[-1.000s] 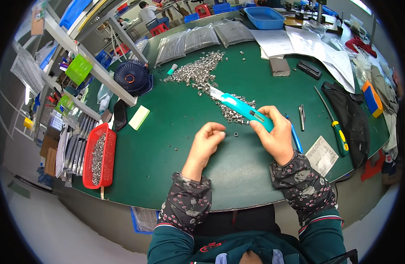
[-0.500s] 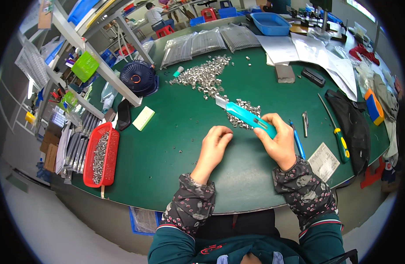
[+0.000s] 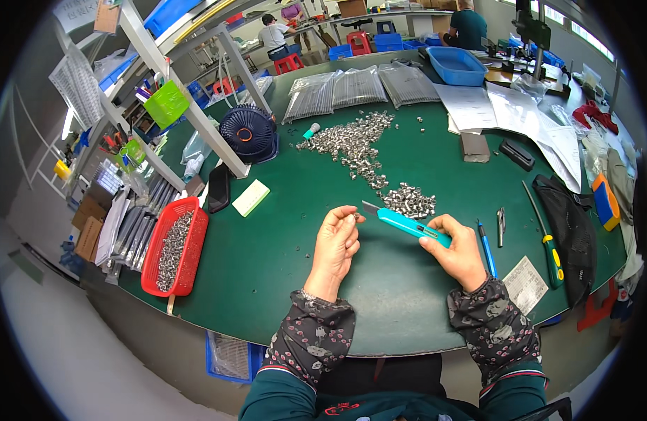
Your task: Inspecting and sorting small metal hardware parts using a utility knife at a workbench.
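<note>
My right hand (image 3: 458,251) is closed around the teal body of a utility knife (image 3: 407,224), whose bare blade points left. Close to the blade tip, my left hand (image 3: 334,247) pinches a small metal piece (image 3: 356,215) between thumb and fingertip. Just beyond the knife lies a small heap of short silvery metal pieces (image 3: 412,201). It trails back into a larger pile of the same pieces (image 3: 351,143). A red plastic basket (image 3: 200,242), partly filled with small metal parts, stands at the table's left edge.
A dark blue fan (image 3: 247,133), a phone (image 3: 219,188) and a yellow notepad (image 3: 251,198) are at the left. Bagged rods (image 3: 355,88) lie at the back. On the right are a blue pen (image 3: 487,249), a screwdriver (image 3: 552,259) and a black bag (image 3: 565,235). People work farther back.
My left hand has lifted and turned upward, a small piece now showing in its fingertips. The knife blade has come down close to that piece. The whole view has shifted slightly.
</note>
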The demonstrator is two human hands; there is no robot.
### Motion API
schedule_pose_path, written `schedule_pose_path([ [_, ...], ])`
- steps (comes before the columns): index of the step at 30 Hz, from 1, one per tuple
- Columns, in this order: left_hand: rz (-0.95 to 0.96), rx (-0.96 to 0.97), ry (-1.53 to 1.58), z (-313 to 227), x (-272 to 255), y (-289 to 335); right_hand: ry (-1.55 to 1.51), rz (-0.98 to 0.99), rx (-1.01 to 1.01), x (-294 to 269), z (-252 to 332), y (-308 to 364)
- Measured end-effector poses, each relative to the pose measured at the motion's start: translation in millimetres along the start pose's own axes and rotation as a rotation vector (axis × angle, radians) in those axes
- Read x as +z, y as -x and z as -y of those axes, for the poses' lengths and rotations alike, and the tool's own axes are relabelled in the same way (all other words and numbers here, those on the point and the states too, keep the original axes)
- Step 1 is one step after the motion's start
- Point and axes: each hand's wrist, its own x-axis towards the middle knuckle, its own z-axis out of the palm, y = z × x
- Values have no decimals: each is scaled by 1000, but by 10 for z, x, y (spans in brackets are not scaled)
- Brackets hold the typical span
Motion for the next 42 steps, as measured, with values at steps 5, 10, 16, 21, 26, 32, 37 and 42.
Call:
schedule_pose_path([
  [5,-37,12,-22,13,-30,-25,-67,78,48,-41,29,-8],
  [10,-33,58,-54,27,-23,-20,-29,127,75,-50,17,-1],
  [16,-15,99,-206,22,-13,10,25,164,87,-74,4,-6],
  [21,-23,5,-172,-3,-68,-1,316,-118,-342,-18,105,52],
  [26,-67,-85,-1,-30,-92,9,248,-264,-400,-10,141,31],
  [32,-56,-87,35,-34,-49,7,198,-185,-294,-17,111,22],
  [37,-35,-59,30,-14,-73,9,168,-184,-255,-6,89,20],
  [42,-48,42,-168,-36,-3,13,159,-148,-248,6,78,30],
])
